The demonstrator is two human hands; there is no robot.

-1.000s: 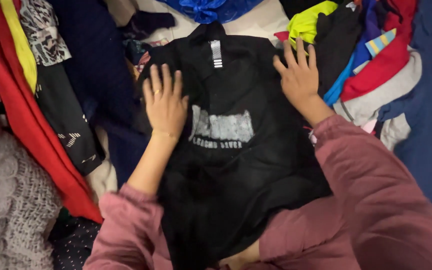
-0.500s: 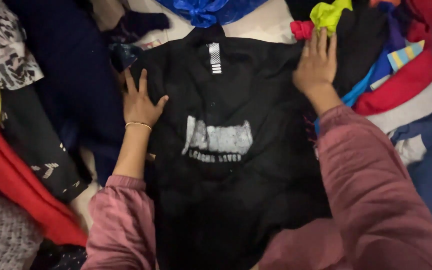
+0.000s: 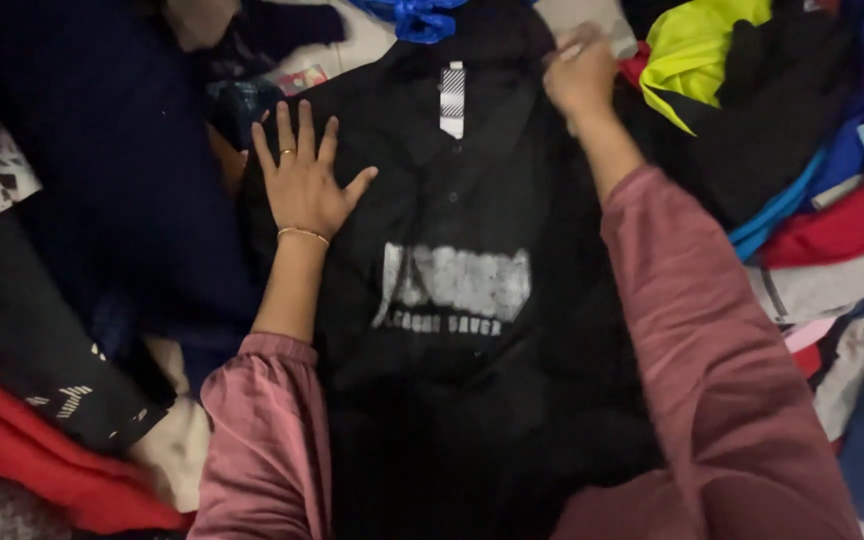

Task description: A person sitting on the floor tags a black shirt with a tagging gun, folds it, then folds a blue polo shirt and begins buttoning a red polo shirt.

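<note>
Heaped clothes surround a black printed shirt (image 3: 472, 330) spread flat at centre, soft, light and limp; left hand (image 3: 302, 180) presses flat, fingers splayed, right hand (image 3: 580, 75) pinches its shoulder, the best hold.

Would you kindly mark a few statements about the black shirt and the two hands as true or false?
1. The left hand lies flat, fingers spread, on the black shirt. True.
2. The right hand rests near the shirt's hem. False: it is up by the collar end.
3. The shirt has a pale print on its chest. True.
4. The left wrist is bare. False: it wears a thin gold bracelet.
5. A yellow-green garment lies beyond the right hand. True.
</note>
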